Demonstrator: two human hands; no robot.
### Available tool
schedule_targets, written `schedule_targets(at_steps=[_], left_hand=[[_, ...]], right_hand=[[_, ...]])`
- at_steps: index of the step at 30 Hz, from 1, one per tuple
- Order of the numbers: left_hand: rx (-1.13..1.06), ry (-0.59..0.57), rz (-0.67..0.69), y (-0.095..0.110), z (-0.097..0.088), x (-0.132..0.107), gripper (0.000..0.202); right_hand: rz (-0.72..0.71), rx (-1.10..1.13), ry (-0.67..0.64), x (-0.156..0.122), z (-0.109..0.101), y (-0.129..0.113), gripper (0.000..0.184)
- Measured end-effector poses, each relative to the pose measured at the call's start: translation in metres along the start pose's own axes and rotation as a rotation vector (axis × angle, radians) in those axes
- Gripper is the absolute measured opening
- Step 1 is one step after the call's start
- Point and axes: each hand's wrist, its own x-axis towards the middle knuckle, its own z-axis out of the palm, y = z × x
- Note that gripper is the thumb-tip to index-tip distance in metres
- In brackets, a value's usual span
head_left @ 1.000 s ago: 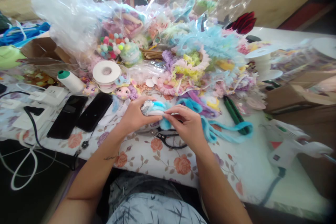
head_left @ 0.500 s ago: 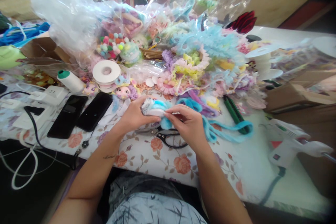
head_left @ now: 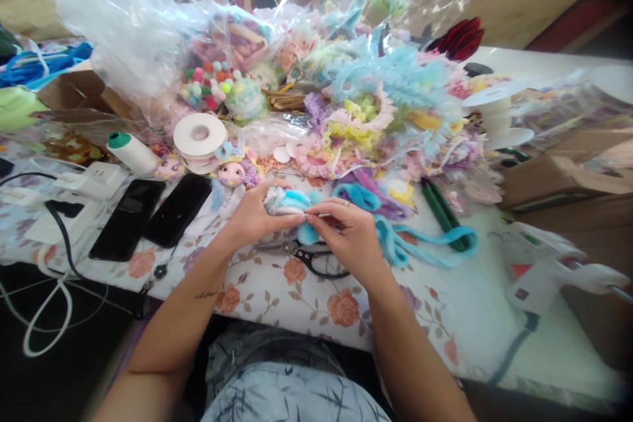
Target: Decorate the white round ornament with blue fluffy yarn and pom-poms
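Observation:
My left hand (head_left: 251,216) is curled around a small round craft piece (head_left: 287,201) in fuzzy blue and white with a silvery ruffled edge. On its right side, the thumb and fingers of my right hand (head_left: 349,232) pinch its pale rim. A fluffy blue tuft (head_left: 307,233) hangs under the piece. What lies between my right fingertips is mostly hidden. Black-handled scissors (head_left: 324,262) rest on the flowered cloth (head_left: 297,297) just below both hands. Light-blue fuzzy strips (head_left: 395,244) trail to the right of my right hand.
Two black phones (head_left: 127,219) lie left, near white chargers (head_left: 101,179). A ribbon spool (head_left: 200,135) and thread cone (head_left: 132,153) stand behind them. Ruffled trims (head_left: 395,79) heap across the back. At right are a glue gun (head_left: 544,267), a green stick-like item (head_left: 445,217) and a cardboard box (head_left: 558,178).
My right hand has shifted slightly left, its fingertips closer to my left thumb. The craft piece has tipped a little, showing more of its blue top.

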Motion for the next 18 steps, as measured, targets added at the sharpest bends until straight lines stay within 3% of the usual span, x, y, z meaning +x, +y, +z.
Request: schedule_targets(at_steps=[10,18], left_hand=[[-0.062,0.059,0.007,-0.0002,0.0008,-0.002,0.049],[-0.196,0.083,-0.076,0.0001,0.003,-0.0018,0.05]], right_hand=[[0.008,0.057,-0.007,-0.0012,0.0,-0.0028,0.007],[0.018,0.089,-0.001,-0.0015,0.0016,-0.006,0.007]])
